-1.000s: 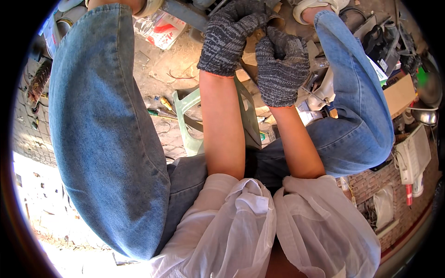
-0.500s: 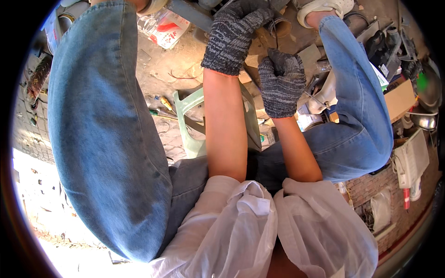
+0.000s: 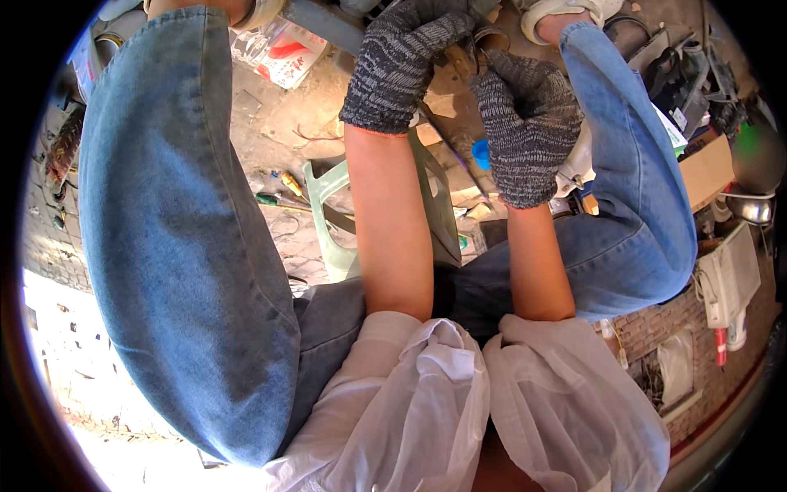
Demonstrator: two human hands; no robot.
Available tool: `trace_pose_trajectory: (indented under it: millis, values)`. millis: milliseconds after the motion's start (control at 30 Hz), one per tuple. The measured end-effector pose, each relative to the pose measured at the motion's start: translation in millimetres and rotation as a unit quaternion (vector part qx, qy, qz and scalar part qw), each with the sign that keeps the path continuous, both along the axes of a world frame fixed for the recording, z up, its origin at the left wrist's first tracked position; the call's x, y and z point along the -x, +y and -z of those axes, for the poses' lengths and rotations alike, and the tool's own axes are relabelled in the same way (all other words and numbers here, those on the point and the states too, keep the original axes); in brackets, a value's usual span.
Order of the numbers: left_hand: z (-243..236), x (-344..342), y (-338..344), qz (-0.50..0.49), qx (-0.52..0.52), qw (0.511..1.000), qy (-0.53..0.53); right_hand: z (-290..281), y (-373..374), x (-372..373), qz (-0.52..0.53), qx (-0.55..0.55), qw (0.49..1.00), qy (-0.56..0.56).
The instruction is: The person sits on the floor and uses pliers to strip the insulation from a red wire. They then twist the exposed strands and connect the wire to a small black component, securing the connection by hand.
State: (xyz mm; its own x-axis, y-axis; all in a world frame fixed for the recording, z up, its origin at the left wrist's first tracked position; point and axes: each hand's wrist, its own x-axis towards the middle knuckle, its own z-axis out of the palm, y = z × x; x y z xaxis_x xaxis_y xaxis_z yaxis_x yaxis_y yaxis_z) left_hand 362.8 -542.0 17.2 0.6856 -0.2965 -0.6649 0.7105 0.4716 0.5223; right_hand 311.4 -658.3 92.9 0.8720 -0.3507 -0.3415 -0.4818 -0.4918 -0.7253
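Note:
Both my hands wear dark grey knitted gloves. My left hand (image 3: 402, 66) is closed at the top of the view, beside a dark metal bar; its fingertips and whatever they grip are hidden. To its right and slightly nearer, my right hand (image 3: 531, 127) has its fingers curled, with thumb and fingertips pinched together. A thin dark wire (image 3: 476, 59) runs from beside my left fingers to the pinched tips of my right hand. Just behind the wire lies a brownish round tube-like part (image 3: 493, 38).
A pale green plastic stool (image 3: 340, 256) stands under my left forearm. A clear plastic jug (image 3: 283, 53) with a red and white label lies at the far left. Yellow-handled screwdriver (image 3: 291, 183), blue cap (image 3: 481, 153) and cardboard box (image 3: 707, 174) sit on the cluttered ground.
My right hand has moved right and turned, showing more of its curled fingers, and the blue cap has come into sight. My left hand has shifted slightly left and farther away.

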Motion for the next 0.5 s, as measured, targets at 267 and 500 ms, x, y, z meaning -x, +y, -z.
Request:
trace_pose_trajectory:
  millis: [267,500]
  values:
    - [-7.8,1.1,13.2,0.002,-0.026,1.000,0.002,3.9,11.7,-0.1,-0.016,0.022,1.000,-0.011]
    - [-6.1,-2.3,9.0,0.023,-0.014,1.000,0.001,7.5,9.4,0.0,-0.030,0.069,0.997,-0.008]
